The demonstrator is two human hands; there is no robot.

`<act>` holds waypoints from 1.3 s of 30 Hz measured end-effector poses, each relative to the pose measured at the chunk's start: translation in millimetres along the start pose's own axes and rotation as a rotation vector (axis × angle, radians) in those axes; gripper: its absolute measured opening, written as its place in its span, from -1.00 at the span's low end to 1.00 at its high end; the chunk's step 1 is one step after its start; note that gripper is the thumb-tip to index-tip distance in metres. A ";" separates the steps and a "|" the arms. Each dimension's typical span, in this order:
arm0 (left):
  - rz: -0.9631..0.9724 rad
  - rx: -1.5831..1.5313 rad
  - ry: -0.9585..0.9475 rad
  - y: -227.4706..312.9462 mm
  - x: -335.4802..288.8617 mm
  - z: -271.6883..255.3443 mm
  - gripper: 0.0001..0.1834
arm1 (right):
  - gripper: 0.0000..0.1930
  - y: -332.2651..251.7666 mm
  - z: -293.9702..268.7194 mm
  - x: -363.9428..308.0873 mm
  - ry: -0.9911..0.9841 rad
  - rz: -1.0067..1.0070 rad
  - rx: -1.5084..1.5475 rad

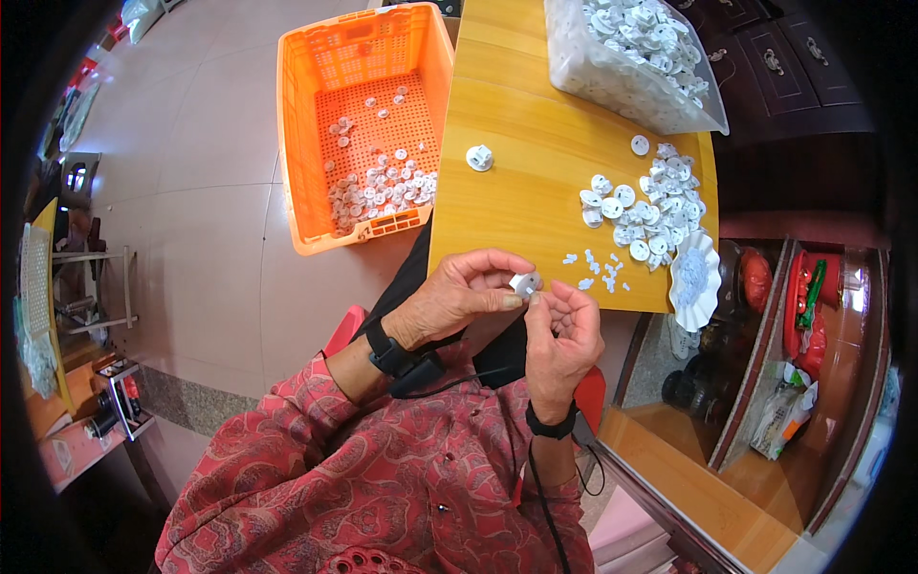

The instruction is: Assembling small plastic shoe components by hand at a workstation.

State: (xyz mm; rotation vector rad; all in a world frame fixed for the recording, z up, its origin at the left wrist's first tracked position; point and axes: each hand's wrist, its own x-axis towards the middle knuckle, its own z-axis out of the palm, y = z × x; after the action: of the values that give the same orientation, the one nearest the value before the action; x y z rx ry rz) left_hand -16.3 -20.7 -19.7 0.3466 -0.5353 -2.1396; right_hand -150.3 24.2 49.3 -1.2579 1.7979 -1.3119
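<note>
Between thumb and fingers, my left hand (pixel 470 292) grips a small round white plastic part (pixel 524 284) just off the table's near edge. My right hand (pixel 564 335) meets it there, thumb and forefinger pinched at the part's lower side; whatever tiny piece they hold is hidden. Small pale-blue plastic pieces (pixel 609 277) lie scattered on the table to the right of my hands. Beyond them spreads a pile of the same white round parts (pixel 660 206). One lone white part (pixel 479 158) sits farther left on the tabletop.
An orange crate (pixel 292 143) with several white parts stands left of the yellow wooden table (pixel 516 96). A translucent bin (pixel 622 91) full of white parts occupies the far right. A white fluted dish (pixel 706 311) of small pieces is at the right edge, beside open shelving (pixel 755 402).
</note>
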 end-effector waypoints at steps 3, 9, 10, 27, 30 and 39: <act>0.030 -0.004 -0.004 -0.1 0.2 2.2 -0.61 | -0.76 -3.4 -0.3 -1.6 -0.021 0.036 0.017; 0.049 0.077 0.011 3.2 -0.1 5.3 -0.60 | -0.77 -3.2 1.3 -2.2 -0.014 0.048 0.039; 0.049 0.077 0.012 2.5 -0.1 4.5 -0.60 | -0.77 -2.9 1.5 -2.2 -0.015 0.048 0.040; 0.096 0.263 -0.005 7.1 1.3 0.3 -0.65 | -0.78 3.4 -1.3 1.1 -0.100 0.115 0.165; 0.096 0.281 -0.003 7.5 0.7 1.4 -0.65 | -0.78 2.1 -1.7 0.0 -0.104 0.113 0.138; 0.155 0.398 -0.014 10.2 0.6 3.0 -0.67 | -0.83 1.2 1.9 -0.6 -0.096 0.119 0.183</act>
State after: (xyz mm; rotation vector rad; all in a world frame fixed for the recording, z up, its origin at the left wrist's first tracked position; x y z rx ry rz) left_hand -10.9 -25.8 -12.1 0.4916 -0.9678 -1.8806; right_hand -148.8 24.1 47.5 -1.0795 1.6210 -1.2946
